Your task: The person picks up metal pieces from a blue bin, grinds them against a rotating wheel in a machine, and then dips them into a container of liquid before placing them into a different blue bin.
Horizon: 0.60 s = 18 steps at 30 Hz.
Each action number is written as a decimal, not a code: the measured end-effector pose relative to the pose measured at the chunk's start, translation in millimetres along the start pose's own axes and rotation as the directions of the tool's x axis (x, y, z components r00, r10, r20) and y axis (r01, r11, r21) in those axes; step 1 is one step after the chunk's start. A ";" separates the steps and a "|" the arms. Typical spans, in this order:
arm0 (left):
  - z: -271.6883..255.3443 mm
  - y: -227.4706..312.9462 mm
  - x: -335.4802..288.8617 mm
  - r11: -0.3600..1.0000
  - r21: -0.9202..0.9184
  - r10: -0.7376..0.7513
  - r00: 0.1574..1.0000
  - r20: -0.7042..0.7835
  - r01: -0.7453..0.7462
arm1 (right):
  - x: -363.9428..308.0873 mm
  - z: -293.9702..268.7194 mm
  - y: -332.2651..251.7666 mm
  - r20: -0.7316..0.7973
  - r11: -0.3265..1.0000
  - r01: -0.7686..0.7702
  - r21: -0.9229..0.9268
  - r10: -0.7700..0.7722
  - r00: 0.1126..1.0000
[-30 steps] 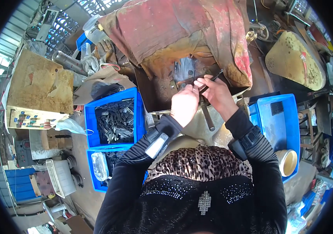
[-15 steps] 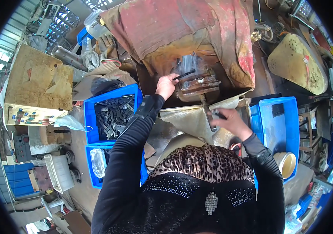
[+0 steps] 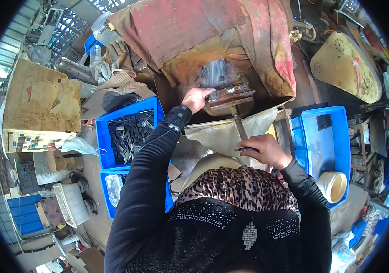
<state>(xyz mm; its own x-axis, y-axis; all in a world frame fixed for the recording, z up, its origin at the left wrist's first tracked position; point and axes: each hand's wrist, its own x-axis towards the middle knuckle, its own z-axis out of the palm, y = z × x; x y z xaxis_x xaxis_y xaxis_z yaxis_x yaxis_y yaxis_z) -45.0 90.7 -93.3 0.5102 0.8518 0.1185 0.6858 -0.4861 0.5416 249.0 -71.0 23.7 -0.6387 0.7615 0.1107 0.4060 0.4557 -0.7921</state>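
A rusty bench vise (image 3: 230,96) sits inside the hooded work box in front of me, its screw rod (image 3: 238,123) pointing toward my body. My left hand (image 3: 197,99) is closed at the left end of the jaws, fingertips touching there; what it pinches is hidden. Just behind the jaws a pale, hazy patch (image 3: 217,73) shows. My right hand (image 3: 269,150) is wrapped round a short dark bar (image 3: 247,149) beside the near end of the screw rod. I cannot tell whether this bar is part of the vise.
A red stained cloth (image 3: 190,32) drapes over the box. On the left, a blue bin (image 3: 105,136) holds many dark strips; another blue bin (image 3: 108,200) stands nearer. A blue tub (image 3: 340,136) with a cream bucket (image 3: 332,186) is at right.
The black strip that stuck out of my left hand no longer shows, and that hand is now against the vise jaws. My right hand has moved slightly down and toward me.
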 end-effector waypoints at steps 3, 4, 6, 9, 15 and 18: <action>-17.3 16.4 -2.8 0.996 -0.011 -0.084 0.995 0.059 0.084 | -1.6 1.4 -1.7 -0.021 0.998 0.023 -0.064 -0.024 0.999; -24.6 21.9 -3.2 0.990 -0.042 -0.134 0.988 0.078 0.138 | -2.9 1.4 -2.2 -0.017 0.996 0.026 -0.090 -0.028 0.999; -37.4 32.1 -7.6 0.994 0.041 -0.105 0.993 0.059 0.103 | -4.6 2.0 -2.8 -0.013 0.988 0.050 -0.143 -0.052 0.999; -49.5 42.4 -22.2 0.985 0.091 -0.144 0.990 -0.014 0.144 | -1.8 0.8 -4.9 -0.004 0.975 0.105 -0.194 -0.108 0.994; -48.7 58.4 -83.3 0.977 0.138 -0.098 0.914 -0.393 0.163 | 47.9 -29.5 -18.6 -0.112 0.983 0.085 -0.165 -0.104 0.988; -44.1 67.0 -105.3 0.988 0.110 -0.055 0.905 -0.422 0.112 | 98.6 -47.4 -22.4 -0.308 0.983 -0.009 -0.183 -0.048 0.950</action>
<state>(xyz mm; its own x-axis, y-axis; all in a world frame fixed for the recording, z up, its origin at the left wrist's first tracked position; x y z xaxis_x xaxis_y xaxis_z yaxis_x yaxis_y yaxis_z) -75.7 -23.0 -32.7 0.2045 0.8800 0.4287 0.7916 -0.4063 0.4564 207.9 15.8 80.8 -0.4251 0.8435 0.3283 0.5248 0.5252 -0.6699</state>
